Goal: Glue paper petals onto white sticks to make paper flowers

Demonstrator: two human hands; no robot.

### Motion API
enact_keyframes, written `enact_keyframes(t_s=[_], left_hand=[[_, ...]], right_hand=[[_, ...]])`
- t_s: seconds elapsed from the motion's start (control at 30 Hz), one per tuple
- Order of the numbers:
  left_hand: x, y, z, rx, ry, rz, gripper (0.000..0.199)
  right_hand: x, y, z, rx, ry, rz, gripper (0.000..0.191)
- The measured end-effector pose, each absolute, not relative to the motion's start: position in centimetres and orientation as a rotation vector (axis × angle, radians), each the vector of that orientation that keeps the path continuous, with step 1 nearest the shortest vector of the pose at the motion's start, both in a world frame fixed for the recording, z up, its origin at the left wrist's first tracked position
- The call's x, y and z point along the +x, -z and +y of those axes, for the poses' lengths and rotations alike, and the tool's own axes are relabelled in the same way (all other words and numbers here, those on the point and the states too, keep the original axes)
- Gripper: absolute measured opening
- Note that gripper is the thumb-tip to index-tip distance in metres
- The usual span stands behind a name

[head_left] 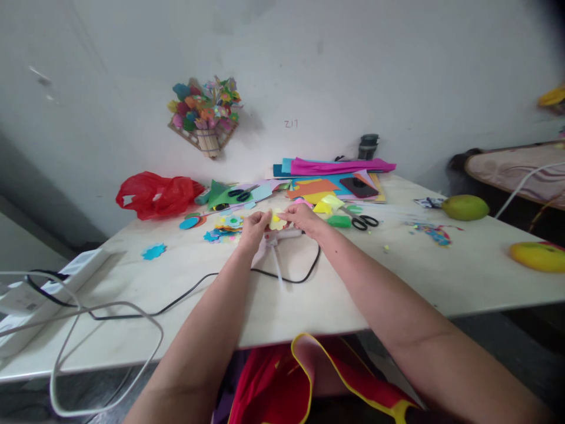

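Observation:
Both hands meet over the middle of the table around a pale yellow paper flower (277,220) with a brighter yellow centre. My left hand (256,228) pinches its left edge between thumb and fingers. On the right edge, the fingers of my right hand (302,217) are closed on the same flower. Just below lies a white glue gun (289,234) with a clear stick pointing toward me, partly hidden by the hands. A pile of coloured paper flowers (223,231) sits left of my left hand. Black-handled scissors (364,221) lie right of my right hand, beside a green piece (339,221).
Coloured paper sheets (313,188), a phone (358,187) and a red plastic bag (159,194) lie toward the wall. A black cable (185,294) crosses the table to a power strip (83,268) at left. Mangoes (465,207) rest at right.

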State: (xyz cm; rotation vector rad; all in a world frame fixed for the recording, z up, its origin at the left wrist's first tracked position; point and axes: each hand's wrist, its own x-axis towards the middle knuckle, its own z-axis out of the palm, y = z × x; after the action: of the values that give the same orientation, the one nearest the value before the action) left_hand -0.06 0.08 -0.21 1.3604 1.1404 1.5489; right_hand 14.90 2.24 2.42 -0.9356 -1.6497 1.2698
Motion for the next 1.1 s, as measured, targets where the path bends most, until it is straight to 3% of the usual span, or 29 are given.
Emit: enact_keyframes(t_s=[0.77,1.1], left_hand=[[-0.04,-0.09,-0.09,1.425,-1.549,1.17,0.036],[0.15,-0.24,-0.29,1.448,-1.543,1.164,0.036]], right_hand=[[14.98,-2.4,2.27,-0.939,-1.328,-1.658,0.033],[14.85,-2.58,1.98,-0.896,-1.203,-1.709,0.036]])
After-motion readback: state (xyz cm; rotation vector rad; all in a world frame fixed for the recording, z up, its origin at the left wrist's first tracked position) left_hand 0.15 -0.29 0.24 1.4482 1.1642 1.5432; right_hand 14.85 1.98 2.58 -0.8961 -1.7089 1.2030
